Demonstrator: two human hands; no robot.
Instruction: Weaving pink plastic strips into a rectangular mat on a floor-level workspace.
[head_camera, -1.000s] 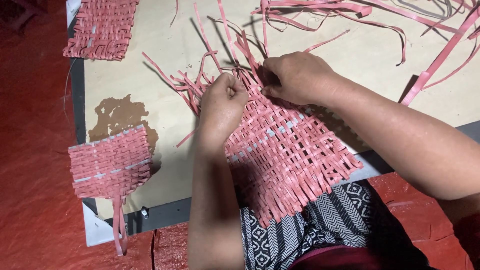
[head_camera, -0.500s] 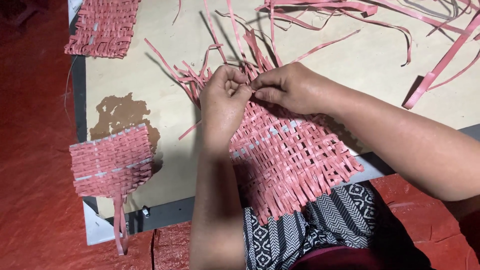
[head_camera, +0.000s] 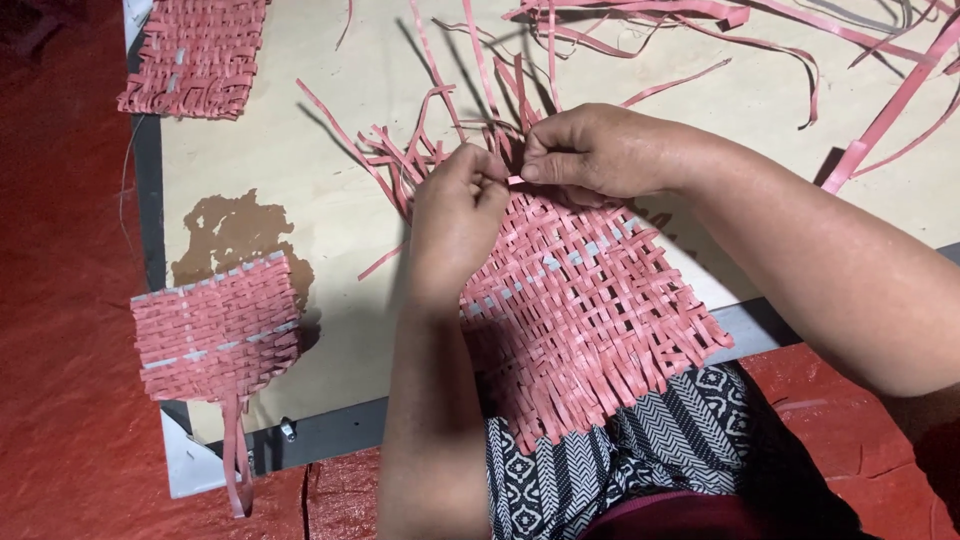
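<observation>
Pink woven strip mat (head_camera: 590, 310) lies across the near edge of the worktop (head_camera: 340, 250), its near fringe hanging over the edge onto the person's patterned black-and-white cloth (head_camera: 660, 450). Weave runs roughly diagonal; unwoven loose ends (head_camera: 420, 150) fan out from the far-left edge, pointing away from the person. Both hands meet at that far edge. Left hand (head_camera: 455, 215) has fingers pinched shut on a short pink strip end (head_camera: 512, 180); right hand (head_camera: 600, 150) pinches the same strip from the other side, fingertips nearly touching the left's. Strip end sits right between the two pinches, long axis roughly left-right, just above the last woven row. Neither hand is clearly nearer; both are on it. Right forearm crosses over the mat's right side, left forearm comes straight up from below over the mat's near-left corner. Further out: a smaller finished woven piece (head_camera: 215, 330) with a tail of strips hanging off the worktop edge, left of the left arm, well apart. Another woven piece (head_camera: 195, 55) at the far-left corner. Loose pink strips (head_camera: 700, 30) scattered along the far side and right of the worktop. Brown patch (head_camera: 235, 230) where the worktop surface is worn. Red floor (head_camera: 60, 300) all around.
</observation>
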